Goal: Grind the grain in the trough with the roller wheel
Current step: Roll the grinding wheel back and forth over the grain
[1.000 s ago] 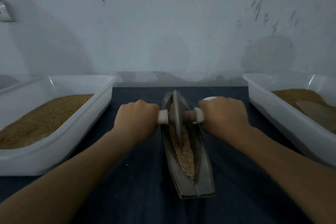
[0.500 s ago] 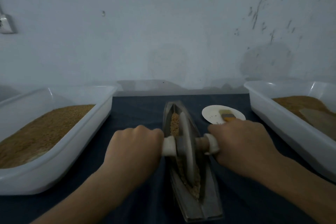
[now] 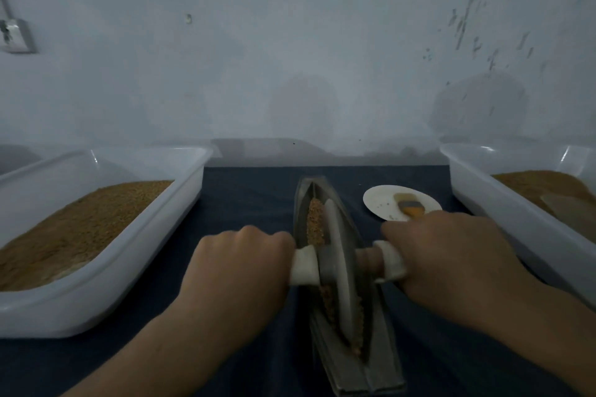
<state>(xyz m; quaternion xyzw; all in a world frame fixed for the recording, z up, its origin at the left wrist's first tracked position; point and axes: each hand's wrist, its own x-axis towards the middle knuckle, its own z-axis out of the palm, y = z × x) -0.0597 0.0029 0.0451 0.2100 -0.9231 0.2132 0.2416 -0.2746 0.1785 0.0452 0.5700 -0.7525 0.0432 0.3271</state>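
Both fists clench the axle: left hand (image 3: 235, 271) at nine o'clock of the roller wheel (image 3: 337, 271), right hand (image 3: 451, 261) at three, over the trough (image 3: 380, 361).

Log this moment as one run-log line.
step: grinding | left hand: grips left handle | right hand: grips right handle | roller wheel: in trough, on grain

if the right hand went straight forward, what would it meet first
Probably the small round white plate with the yellow-handled brush on it, just beyond the right hand's knuckles, though the depth is unclear.
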